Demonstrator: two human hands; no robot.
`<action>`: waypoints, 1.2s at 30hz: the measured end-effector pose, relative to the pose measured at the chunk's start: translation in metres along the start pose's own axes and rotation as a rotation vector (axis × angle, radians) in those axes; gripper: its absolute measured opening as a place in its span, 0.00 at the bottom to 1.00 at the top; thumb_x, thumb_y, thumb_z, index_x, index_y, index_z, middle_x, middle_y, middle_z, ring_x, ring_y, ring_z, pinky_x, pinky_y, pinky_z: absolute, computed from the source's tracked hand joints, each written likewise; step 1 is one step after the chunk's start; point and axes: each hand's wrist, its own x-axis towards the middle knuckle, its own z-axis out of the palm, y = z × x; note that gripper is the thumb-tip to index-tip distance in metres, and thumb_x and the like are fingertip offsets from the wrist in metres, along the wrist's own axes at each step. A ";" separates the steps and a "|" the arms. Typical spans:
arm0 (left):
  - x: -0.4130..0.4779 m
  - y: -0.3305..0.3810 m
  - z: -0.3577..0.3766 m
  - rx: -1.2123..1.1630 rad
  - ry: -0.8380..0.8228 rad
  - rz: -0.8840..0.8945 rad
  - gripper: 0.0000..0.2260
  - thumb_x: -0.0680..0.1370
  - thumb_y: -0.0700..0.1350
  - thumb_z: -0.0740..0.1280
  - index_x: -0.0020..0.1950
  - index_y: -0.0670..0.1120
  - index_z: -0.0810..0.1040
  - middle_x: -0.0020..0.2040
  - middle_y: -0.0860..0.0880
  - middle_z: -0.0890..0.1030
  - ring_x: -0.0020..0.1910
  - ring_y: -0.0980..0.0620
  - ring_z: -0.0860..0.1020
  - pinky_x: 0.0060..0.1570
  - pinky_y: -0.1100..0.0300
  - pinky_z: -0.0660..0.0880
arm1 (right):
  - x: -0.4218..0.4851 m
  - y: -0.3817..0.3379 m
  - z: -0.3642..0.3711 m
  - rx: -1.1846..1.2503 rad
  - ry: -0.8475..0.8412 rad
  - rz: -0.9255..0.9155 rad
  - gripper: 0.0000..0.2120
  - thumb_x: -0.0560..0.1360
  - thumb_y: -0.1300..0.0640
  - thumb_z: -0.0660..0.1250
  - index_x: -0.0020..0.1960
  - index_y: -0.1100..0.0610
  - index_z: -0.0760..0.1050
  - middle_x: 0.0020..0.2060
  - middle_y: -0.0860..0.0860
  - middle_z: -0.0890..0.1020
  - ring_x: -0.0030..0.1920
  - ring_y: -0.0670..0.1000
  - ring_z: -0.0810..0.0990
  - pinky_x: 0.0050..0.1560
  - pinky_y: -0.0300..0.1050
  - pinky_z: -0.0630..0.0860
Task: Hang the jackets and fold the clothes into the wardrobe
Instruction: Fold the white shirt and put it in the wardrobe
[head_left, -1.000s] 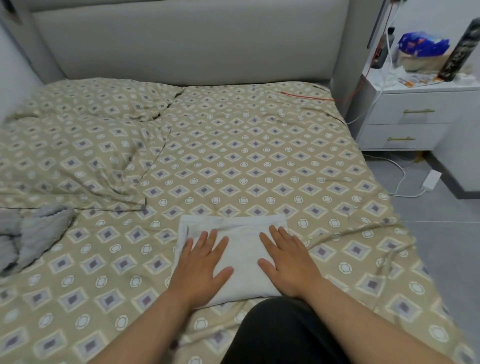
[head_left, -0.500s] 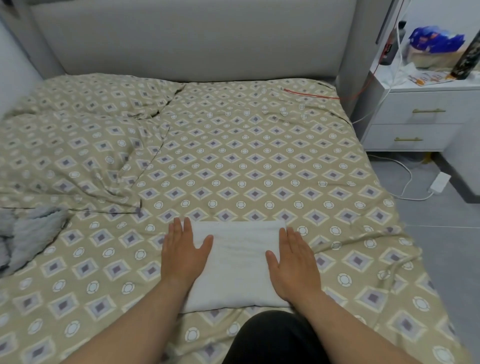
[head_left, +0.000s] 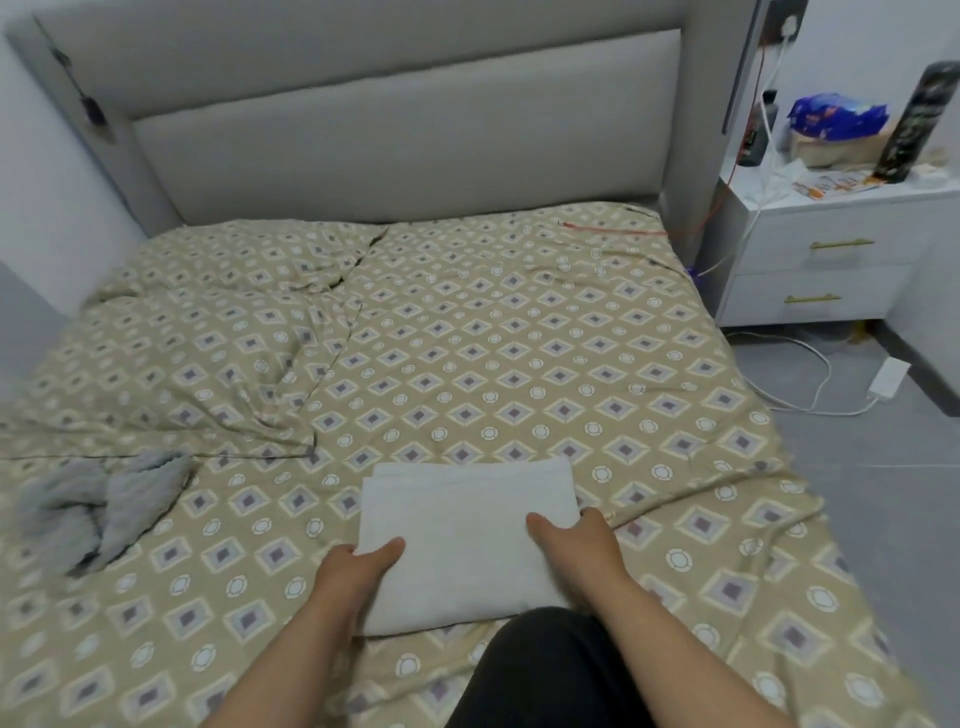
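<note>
A bed (head_left: 467, 338) with a tan diamond-patterned cover spreads away from both hands. A grey padded headboard (head_left: 405, 130) stands far beyond them. A white nightstand (head_left: 831, 249) with two drawers sits far off, ahead of and to the right of the right hand. A folded white garment (head_left: 462, 540) lies flat on the cover, held between the hands. A crumpled grey cloth (head_left: 104, 509) lies well left of the left hand. The left hand (head_left: 353, 571) and right hand (head_left: 576, 545) each grip one side edge of the garment, thumbs on top and fingers tucked underneath.
</note>
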 end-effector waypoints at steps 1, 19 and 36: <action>0.000 0.006 -0.003 -0.052 -0.072 -0.043 0.25 0.69 0.50 0.78 0.58 0.37 0.77 0.50 0.40 0.84 0.48 0.39 0.82 0.53 0.43 0.79 | -0.001 -0.003 0.001 0.040 0.000 0.026 0.21 0.72 0.47 0.71 0.58 0.59 0.70 0.48 0.52 0.79 0.49 0.55 0.80 0.46 0.47 0.76; -0.161 0.115 0.059 -0.347 -0.608 0.077 0.13 0.75 0.41 0.72 0.57 0.36 0.80 0.50 0.37 0.85 0.52 0.39 0.82 0.57 0.44 0.76 | -0.120 -0.057 -0.196 0.215 0.104 -0.342 0.14 0.74 0.65 0.65 0.53 0.49 0.76 0.50 0.52 0.83 0.52 0.56 0.82 0.59 0.54 0.78; -0.238 0.152 0.216 -0.260 -0.550 0.450 0.09 0.77 0.36 0.68 0.57 0.38 0.78 0.48 0.38 0.85 0.47 0.39 0.83 0.46 0.49 0.79 | -0.113 0.016 -0.347 0.503 0.329 -0.283 0.03 0.75 0.64 0.70 0.48 0.61 0.81 0.43 0.56 0.86 0.46 0.58 0.84 0.52 0.55 0.80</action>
